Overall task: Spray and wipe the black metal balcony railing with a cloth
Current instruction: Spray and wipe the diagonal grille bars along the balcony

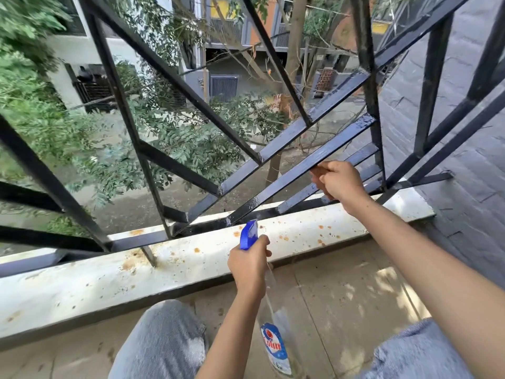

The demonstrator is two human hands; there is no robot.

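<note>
- At the far left, the black metal balcony railing (117, 99) is seen as crossing flat bars, dull and dry-looking there, with trees and buildings beyond.
- Below it lies the white painted ledge (82, 285), dotted with rust-coloured spots. The railing is fixed along its outer edge.
- The clear plastic spray bottle with a blue trigger head (274, 346) is gripped at the neck by the left hand (250, 265), fingers closed round it. It is held low, just inside the ledge, probably so that it stays within reach while wiping is done. Its long axis is tilted: the body hangs back between the person's knees and the nozzle is aimed up and away at the railing's foot.
- The slanted wet bar (284, 179) rises from the ledge at lower left to an upright post at upper right. Its sheen suggests it has been sprayed.
- The right hand (338, 181) is curled over that bar. A small brownish cloth (318, 170), mostly hidden, is pinched under its fingers against the metal, a hold judged to suit strokes along the bar's length.
- The hands are kept well apart.
- At the far right, the railing is met by a grey brick wall (464, 132).
</note>
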